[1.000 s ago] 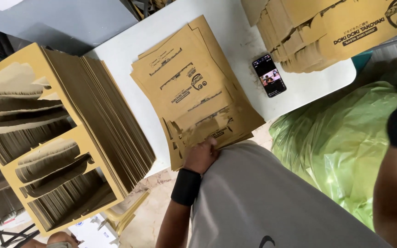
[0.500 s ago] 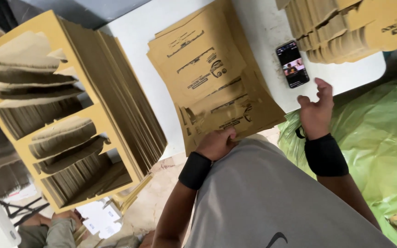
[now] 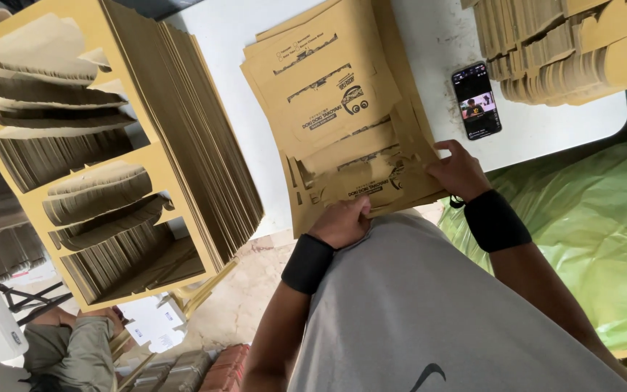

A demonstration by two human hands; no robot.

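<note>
A stack of flat brown printed cardboard sheets [image 3: 328, 94] lies on the white table [image 3: 546, 123] in front of me. My left hand [image 3: 342, 221], with a black wristband, curls its fingers over the near edge of the top sheets. My right hand [image 3: 459, 170], also with a black wristband, grips the near right corner of the same stack. The lowest sheets near both hands look slightly lifted and fanned. My grey shirt fills the bottom of the view.
A tall leaning pile of die-cut cardboard frames [image 3: 110, 160] stands at the left. A lit phone [image 3: 476, 100] lies on the table. More cardboard pieces [image 3: 560, 51] are piled top right, a green plastic bag [image 3: 589, 232] lies right, and another person [image 3: 74, 341] crouches bottom left.
My right hand came in from the right, passed below the phone and settled on the stack's near right corner. My left hand stayed at the near edge.
</note>
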